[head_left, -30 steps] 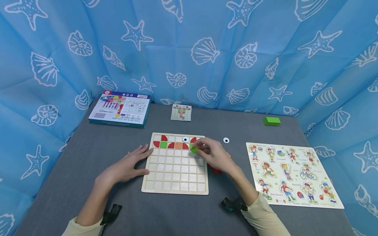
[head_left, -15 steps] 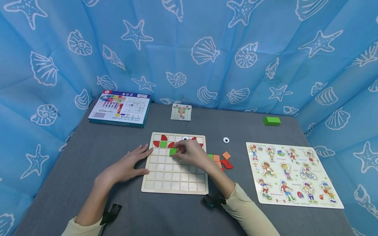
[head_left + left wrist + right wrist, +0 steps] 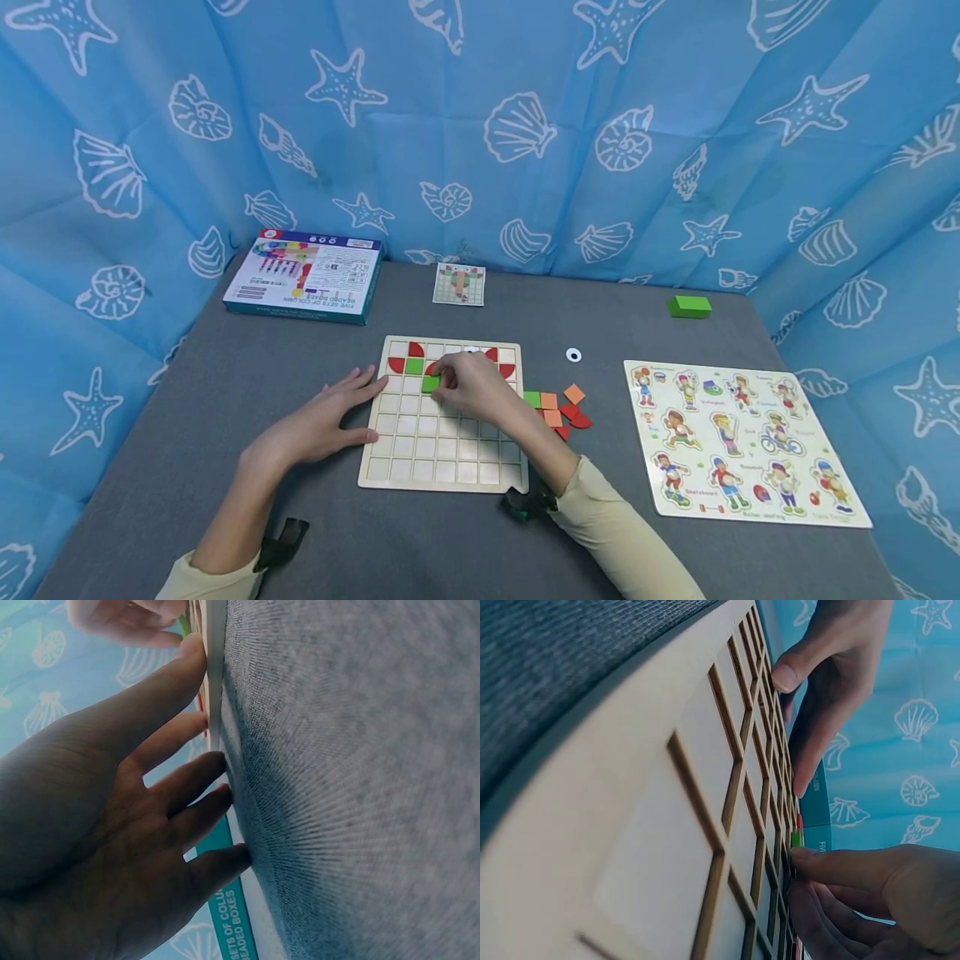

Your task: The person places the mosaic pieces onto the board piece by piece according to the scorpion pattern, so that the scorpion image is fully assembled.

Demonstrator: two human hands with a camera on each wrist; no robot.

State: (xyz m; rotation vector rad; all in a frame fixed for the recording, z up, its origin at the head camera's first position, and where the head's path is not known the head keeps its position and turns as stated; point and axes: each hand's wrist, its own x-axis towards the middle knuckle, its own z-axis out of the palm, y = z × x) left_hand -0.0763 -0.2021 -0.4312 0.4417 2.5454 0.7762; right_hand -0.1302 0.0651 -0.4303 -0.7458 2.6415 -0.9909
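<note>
A wooden grid board (image 3: pixel 444 485) lies on the grey table. Its top rows hold red quarter-round tiles (image 3: pixel 416 350) and a green square tile (image 3: pixel 414 366). Over the third row my right hand (image 3: pixel 476 385) pinches another green square tile (image 3: pixel 431 384) between thumb and fingers, and in the right wrist view the thumb tip sits right at this tile (image 3: pixel 796 839). My left hand (image 3: pixel 322 423) rests at the board's left edge, fingers spread, its thumb on the rim in the left wrist view. The right hand hides the middle of the upper rows.
Loose orange, red and green tiles (image 3: pixel 552 417) lie right of the board, with a round eye piece (image 3: pixel 573 355) behind them. A pattern card (image 3: pixel 459 285), a boxed toy (image 3: pixel 303 277), a green block (image 3: pixel 689 307) and a picture puzzle board (image 3: pixel 742 442) stand around.
My right hand has carried the green square tile left, from the board's right side to the third row near the middle, uncovering the loose tiles. My left hand has stayed put.
</note>
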